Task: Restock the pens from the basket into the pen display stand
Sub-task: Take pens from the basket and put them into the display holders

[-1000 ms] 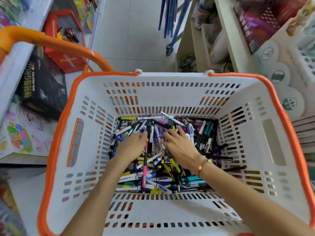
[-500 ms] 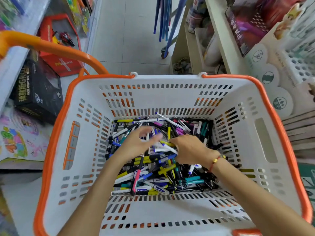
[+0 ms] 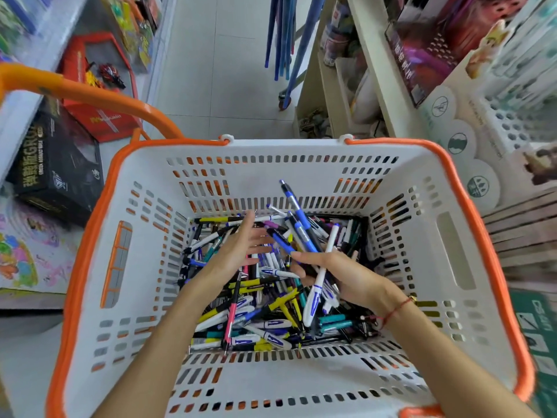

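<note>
Head view: a person is leaning over a white basket (image 3: 452, 260) with an orange rim, its floor covered in a loose heap of pens (image 3: 265, 315). The right hand (image 3: 340, 276) is gripping a bundle of pens (image 3: 301, 233), long axes pointing up and away. The left hand (image 3: 238, 251) is hovering just beside it, fingers spread, grasping nothing. The pen display stand (image 3: 512, 116) is standing up to the right, nearer the right hand.
</note>
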Available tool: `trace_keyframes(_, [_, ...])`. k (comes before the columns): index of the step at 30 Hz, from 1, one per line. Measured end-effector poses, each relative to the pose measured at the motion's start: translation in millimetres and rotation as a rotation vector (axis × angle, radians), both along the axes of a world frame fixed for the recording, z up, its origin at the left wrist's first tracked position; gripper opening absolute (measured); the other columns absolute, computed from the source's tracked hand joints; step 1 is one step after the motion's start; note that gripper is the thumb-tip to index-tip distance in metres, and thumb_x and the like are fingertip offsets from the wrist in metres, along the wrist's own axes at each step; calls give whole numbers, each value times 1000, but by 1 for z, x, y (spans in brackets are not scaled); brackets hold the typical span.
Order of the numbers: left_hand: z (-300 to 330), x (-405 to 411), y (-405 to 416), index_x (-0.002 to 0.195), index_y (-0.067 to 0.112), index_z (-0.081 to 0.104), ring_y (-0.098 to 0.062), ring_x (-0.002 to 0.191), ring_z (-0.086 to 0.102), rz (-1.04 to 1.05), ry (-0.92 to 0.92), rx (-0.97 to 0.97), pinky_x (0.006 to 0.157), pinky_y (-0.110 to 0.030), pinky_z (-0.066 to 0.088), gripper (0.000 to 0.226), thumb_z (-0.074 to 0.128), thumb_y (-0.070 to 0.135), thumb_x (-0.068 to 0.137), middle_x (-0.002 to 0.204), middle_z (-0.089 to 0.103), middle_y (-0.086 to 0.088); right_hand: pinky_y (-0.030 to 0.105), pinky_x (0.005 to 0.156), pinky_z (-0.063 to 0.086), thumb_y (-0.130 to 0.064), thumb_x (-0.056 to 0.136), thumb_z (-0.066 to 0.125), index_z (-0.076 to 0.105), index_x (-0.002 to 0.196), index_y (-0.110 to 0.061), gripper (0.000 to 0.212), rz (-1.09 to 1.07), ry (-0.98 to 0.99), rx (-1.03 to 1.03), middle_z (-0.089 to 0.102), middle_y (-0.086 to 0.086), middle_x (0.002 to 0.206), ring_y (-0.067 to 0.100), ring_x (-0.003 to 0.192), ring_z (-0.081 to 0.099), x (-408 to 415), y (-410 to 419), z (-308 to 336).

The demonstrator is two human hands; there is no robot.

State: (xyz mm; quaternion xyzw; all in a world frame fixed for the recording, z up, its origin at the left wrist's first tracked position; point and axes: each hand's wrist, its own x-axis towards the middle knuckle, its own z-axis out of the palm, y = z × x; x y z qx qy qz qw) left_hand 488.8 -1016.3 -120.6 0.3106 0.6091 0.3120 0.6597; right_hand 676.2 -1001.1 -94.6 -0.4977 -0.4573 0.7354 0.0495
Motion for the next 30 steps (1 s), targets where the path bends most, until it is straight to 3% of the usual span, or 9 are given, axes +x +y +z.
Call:
trace_keyframes(4, [-2,3,-4,115,26,63,-15,102,68,-48,-84,34,92,-30,52,46,39,57,90,104,73,-2,19,64,42,-23,100,49,59,88,-12,19,-115,202,-181,47,-1,66,11,55,40,-8,-1,-1])
trace_keyframes(8, [1,-2,-7,107,1,65,-23,108,64,-97,-101,93,103,-31,47,49,51,45,92,103,65,-19,27,73,51,-22,98,50,62,95,-12,16,-135,318,-274,51,2,70,13,57,46,-7,0,-1])
trace_keyframes(11, [1,-1,-10,91,7,68,-25,110,62,-235,-66,82,108,-38,40,53,58,59,85,90,62,-12,23,67,46,-26,97,52,61,95,-14,15,-74,308,-308,55,-1,73,10,58,48,-5,0,-5])
trace_keyframes(15, [-3,6,-10,78,11,67,-15,102,68,-189,-5,64,96,-25,42,40,59,49,88,76,69,2,22,65,46,-26,95,57,68,99,-15,17,-102,307,-395,56,2,79,11,63,50,-3,1,-10])
trace_keyframes(18, [-3,4,-7,82,7,67,-11,89,71,-109,-3,51,98,-26,46,34,59,39,93,79,73,0,27,77,52,-28,95,58,69,108,-8,26,-94,246,-419,66,9,100,16,78,62,-3,2,-12])
trace_keyframes(22, [-4,1,-7,98,2,71,-8,91,72,-55,25,55,92,-22,52,32,55,30,97,91,76,4,26,77,56,-23,100,47,63,119,-8,28,-78,177,-427,69,10,117,16,91,70,-3,4,-7])
trace_keyframes(24, [-3,-2,-6,104,10,70,-10,92,72,13,-13,63,85,-20,55,25,52,27,99,97,76,5,24,69,56,-25,101,46,60,121,-14,27,-53,139,-438,69,11,117,16,87,71,-1,6,-4])
trace_keyframes(26, [-2,-6,-6,112,13,64,-14,93,72,84,-80,54,75,-19,57,23,50,26,100,105,75,2,21,57,52,-25,101,47,59,122,-20,24,-59,121,-429,69,12,116,14,68,68,1,8,-4])
trace_keyframes(30, [2,-8,-4,112,15,66,-15,92,73,102,-163,19,69,-22,57,21,53,24,98,102,75,1,17,47,38,-24,100,49,57,121,-12,25,-55,154,-319,68,8,95,7,45,36,1,7,-11])
